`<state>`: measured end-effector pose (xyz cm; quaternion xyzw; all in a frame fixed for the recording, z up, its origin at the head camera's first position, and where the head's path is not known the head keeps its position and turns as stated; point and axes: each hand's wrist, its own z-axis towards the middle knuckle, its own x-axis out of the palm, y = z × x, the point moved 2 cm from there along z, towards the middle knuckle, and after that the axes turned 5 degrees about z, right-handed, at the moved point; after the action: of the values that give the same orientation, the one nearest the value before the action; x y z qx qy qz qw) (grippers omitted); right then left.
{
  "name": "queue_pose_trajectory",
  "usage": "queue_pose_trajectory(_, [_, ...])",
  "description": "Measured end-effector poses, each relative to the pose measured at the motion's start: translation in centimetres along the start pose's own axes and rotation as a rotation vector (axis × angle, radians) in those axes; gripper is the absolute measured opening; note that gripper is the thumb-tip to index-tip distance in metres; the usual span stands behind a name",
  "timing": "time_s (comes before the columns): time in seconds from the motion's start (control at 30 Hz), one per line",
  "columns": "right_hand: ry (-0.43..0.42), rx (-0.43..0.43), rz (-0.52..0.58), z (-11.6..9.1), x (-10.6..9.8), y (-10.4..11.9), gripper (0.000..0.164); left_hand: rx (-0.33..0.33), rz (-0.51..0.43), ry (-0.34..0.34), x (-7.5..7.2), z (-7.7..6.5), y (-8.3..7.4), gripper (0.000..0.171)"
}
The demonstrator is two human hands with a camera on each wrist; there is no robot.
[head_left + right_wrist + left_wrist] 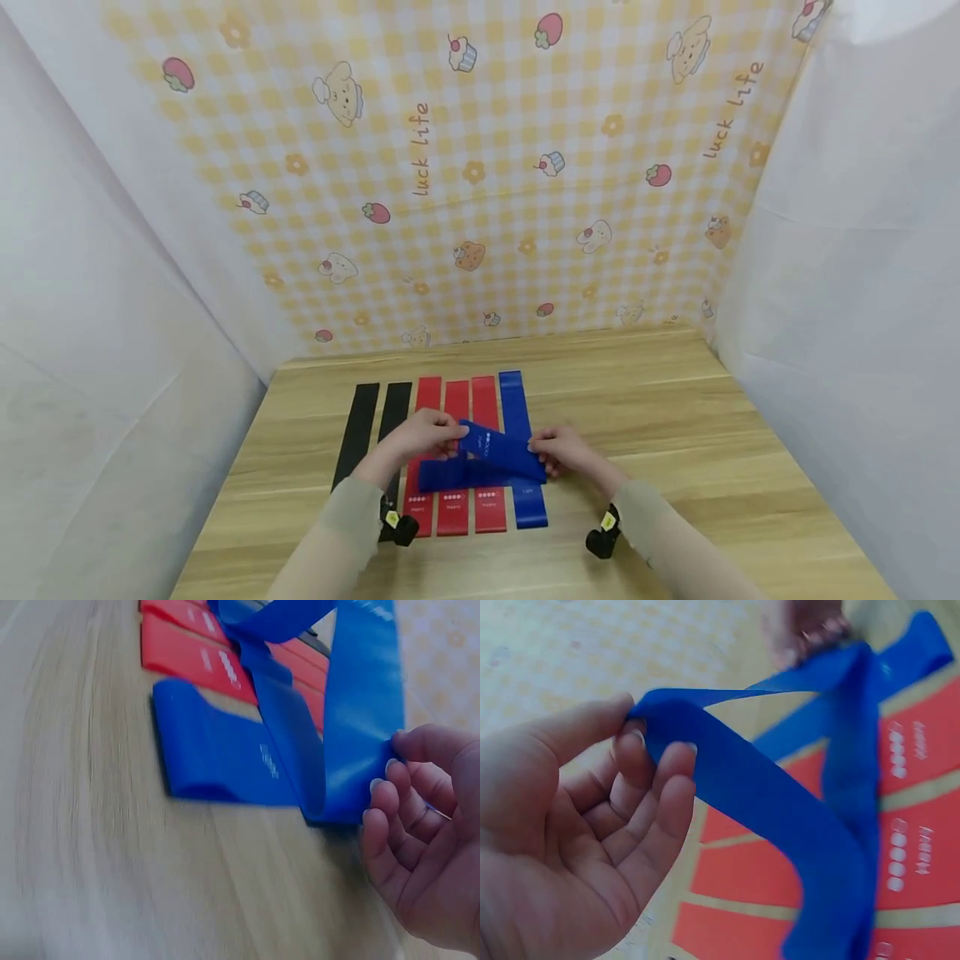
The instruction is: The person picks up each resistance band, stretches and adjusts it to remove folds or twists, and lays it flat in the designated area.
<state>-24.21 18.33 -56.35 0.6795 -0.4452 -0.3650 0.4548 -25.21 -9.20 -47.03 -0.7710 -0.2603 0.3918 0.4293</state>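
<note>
A blue resistance loop band is stretched between my two hands, its white print facing up. My left hand pinches one end between thumb and index finger; the left wrist view shows the loop spreading apart from there, with the other fingers loosely bent. At the opposite edge, my right hand pinches the band with thumb and fingertips. Part of the held loop droops over the red bands and over a second blue band that lies flat, marked "Light". In the right wrist view this flat band sits left of the hand.
Two black bands lie left of the three red ones, which are marked "Heavy", all side by side on the wooden table. White cloth walls stand at both sides. A yellow checked cloth hangs behind.
</note>
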Motion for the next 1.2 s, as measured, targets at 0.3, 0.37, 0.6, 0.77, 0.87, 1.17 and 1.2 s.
queue_pose_trajectory(0.3, [0.013, -0.033, 0.052, 0.5, 2.2, 1.8, 0.021, 0.106, -0.119, 0.037, -1.4, -0.7, -4.6, 0.028])
queue_pose_trajectory(0.37, [0.021, -0.030, 0.092, 0.6, 2.7, 2.2, 0.022, 0.138, -0.157, 0.042, -1.4, -0.6, -5.5, 0.026])
queue_pose_trajectory(0.6, [0.058, -0.060, 0.184, 0.7, 4.1, 2.9, 0.018, 0.176, -0.296, 0.047, -1.3, -0.3, -8.4, 0.023])
queue_pose_trajectory(0.77, [0.078, -0.056, 0.230, 0.7, 4.6, 3.1, 0.017, 0.221, -0.387, 0.054, -1.4, -0.1, -10.8, 0.024])
queue_pose_trajectory(0.87, [0.104, -0.048, 0.246, 0.8, 4.8, 3.0, 0.020, 0.263, -0.442, 0.063, -1.5, 0.0, -12.3, 0.023])
queue_pose_trajectory(1.17, [0.110, -0.010, 0.245, 0.7, 5.2, 1.7, 0.014, 0.329, -0.527, 0.065, -2.0, 0.0, -14.7, 0.022])
queue_pose_trajectory(1.2, [0.119, -0.010, 0.262, 0.7, 5.2, 1.6, 0.014, 0.337, -0.531, 0.063, -2.0, 0.0, -14.9, 0.022])
